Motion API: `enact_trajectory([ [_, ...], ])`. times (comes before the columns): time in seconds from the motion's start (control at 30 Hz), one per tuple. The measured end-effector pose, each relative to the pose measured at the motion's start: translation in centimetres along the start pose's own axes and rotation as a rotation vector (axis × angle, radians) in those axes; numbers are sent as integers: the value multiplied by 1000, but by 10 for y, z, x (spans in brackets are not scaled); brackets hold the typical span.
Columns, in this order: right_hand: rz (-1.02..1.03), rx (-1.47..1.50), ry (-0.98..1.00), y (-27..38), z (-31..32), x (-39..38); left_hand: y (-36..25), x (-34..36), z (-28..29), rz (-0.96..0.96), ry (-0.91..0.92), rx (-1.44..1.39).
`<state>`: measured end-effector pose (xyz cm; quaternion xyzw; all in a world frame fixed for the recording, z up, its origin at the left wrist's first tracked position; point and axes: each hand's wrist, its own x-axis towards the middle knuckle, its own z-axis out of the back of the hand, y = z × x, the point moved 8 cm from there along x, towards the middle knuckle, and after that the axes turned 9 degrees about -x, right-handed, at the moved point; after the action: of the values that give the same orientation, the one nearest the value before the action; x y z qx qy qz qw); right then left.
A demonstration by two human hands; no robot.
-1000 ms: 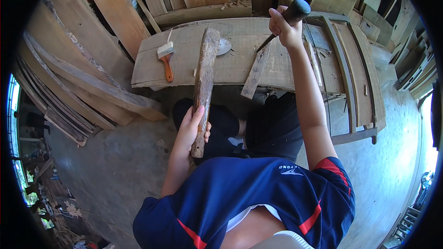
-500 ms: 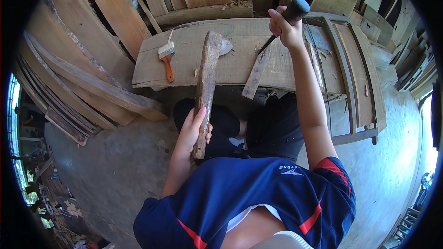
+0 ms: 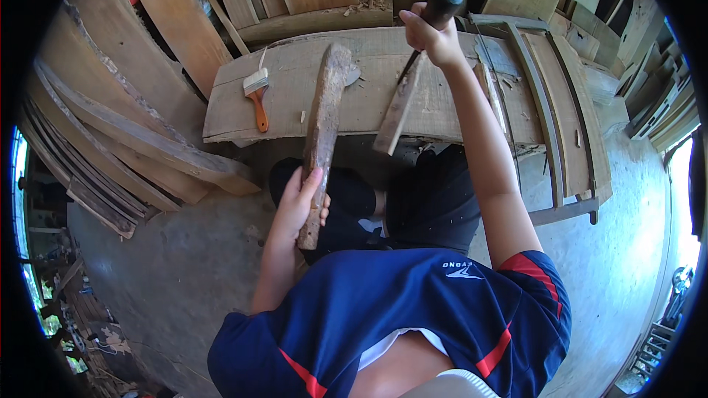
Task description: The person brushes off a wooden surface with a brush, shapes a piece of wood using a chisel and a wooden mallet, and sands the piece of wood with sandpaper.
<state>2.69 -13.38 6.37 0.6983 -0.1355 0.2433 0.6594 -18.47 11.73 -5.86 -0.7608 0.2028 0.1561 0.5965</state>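
My left hand point(image 3: 301, 203) is closed around the lower part of a rough wooden club point(image 3: 326, 114), which points away from me over the bench's near edge. My right hand point(image 3: 435, 38) grips the dark, round-ended handle of a chisel point(image 3: 445, 6) above the bench. The chisel's thin blade slants down to the left against a narrow wooden strip point(image 3: 399, 107). That strip sticks out past the near edge, and its far end lies just below my right hand. Whether the blade has bitten into the wood I cannot tell.
A thick plank bench point(image 3: 243, 114) spans in front of my knees. On it lie a paintbrush point(image 3: 259, 99) with an orange handle, a pale rounded piece point(image 3: 353, 75) behind the club, and wood chips. A wooden frame point(image 3: 542, 114) rests at right; boards point(image 3: 181, 18) lean behind and at left.
My right hand and the chisel have moved left and slightly farther away. The wooden strip has shifted and tilted, showing more of its side. My left hand still holds the club much as before.
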Motion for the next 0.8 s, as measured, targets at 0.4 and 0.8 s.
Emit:
enact_trajectory([
  [0.4, -59, 62, -146, -23, 11, -7, -130, -20, -21, -529, 49, 213],
  [0.8, -17, 144, -201, -29, 28, -42, 4, 56, 39, -181, -249, 288],
])
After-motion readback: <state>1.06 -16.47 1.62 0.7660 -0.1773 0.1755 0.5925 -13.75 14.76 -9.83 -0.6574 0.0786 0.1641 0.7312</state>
